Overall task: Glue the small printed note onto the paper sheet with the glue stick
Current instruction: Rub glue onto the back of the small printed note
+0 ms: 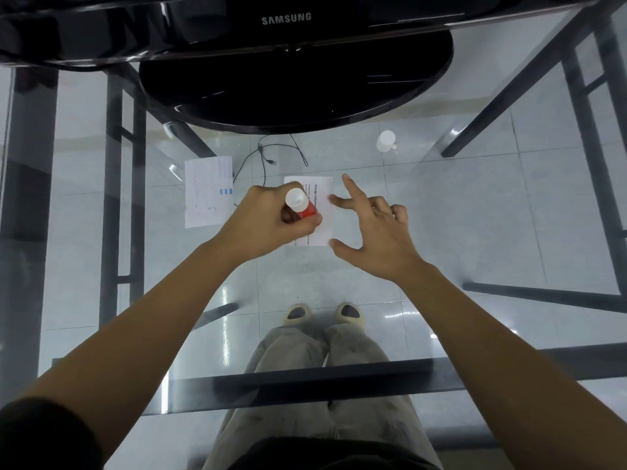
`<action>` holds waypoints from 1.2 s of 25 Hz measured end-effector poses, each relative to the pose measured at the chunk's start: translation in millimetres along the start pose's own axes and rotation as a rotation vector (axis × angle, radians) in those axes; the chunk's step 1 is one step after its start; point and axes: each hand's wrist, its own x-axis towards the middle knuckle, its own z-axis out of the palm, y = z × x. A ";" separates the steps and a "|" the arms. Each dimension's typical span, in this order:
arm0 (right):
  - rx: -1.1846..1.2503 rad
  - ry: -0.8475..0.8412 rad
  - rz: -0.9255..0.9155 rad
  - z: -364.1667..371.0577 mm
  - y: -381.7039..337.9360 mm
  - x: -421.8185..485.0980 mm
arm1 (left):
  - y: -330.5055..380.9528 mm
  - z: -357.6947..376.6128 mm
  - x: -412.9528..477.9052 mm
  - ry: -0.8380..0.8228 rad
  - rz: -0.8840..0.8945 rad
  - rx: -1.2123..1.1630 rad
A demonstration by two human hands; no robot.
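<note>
My left hand grips a red glue stick with a white end, tilted over the left part of a small printed note that lies on the glass table. The fingers of my right hand are spread, and one fingertip rests on the note's right edge. A larger white paper sheet with faint coloured print lies flat to the left of the note, apart from both hands. A white cap sits on the glass farther back on the right.
A black Samsung monitor with a round stand fills the back of the glass table. A thin black cable trails between the sheet and the note. Dark table frame bars, my legs and shoes show through the glass.
</note>
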 end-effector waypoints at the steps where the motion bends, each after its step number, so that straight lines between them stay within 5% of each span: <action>1: 0.004 -0.001 -0.001 0.1 0.3 0.2 | -0.4 0.1 1.4 0.020 0.001 -0.004; 11: 0.019 0.016 0.001 1.1 3.0 0.4 | 2.9 4.5 6.7 -0.001 0.042 -0.015; 15: 0.031 0.022 0.009 3.6 3.2 0.4 | -0.9 0.9 4.6 0.210 -0.050 -0.061; 23: -0.002 0.081 0.057 3.8 -10.2 -4.0 | -9.1 10.0 -38.1 0.291 -0.601 -1.251; 30: 0.051 0.051 0.083 -0.5 -12.8 1.1 | -5.2 13.9 -45.9 0.244 -0.651 -1.273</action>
